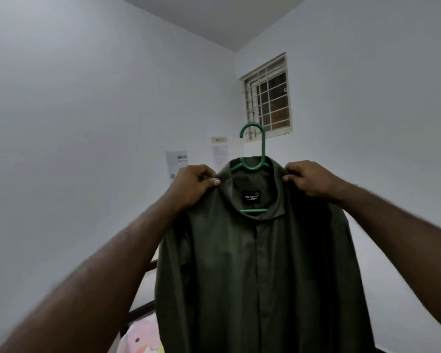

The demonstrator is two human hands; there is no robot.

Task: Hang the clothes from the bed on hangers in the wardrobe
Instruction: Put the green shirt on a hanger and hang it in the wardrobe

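A dark green shirt (260, 271) hangs in front of me, held up at chest height on a green plastic hanger (255, 149) whose hook pokes out above the collar. My left hand (194, 184) grips the shirt's left shoulder beside the collar. My right hand (308, 178) pinches the right shoulder at the collar edge. A black label shows inside the neck. The wardrobe is out of view.
White walls meet in a corner ahead, with a barred window (267, 98) high on the right wall and paper notices (176, 164) on the left one. A dark bed frame (140, 310) and pink patterned bedding (140, 337) show at the bottom left.
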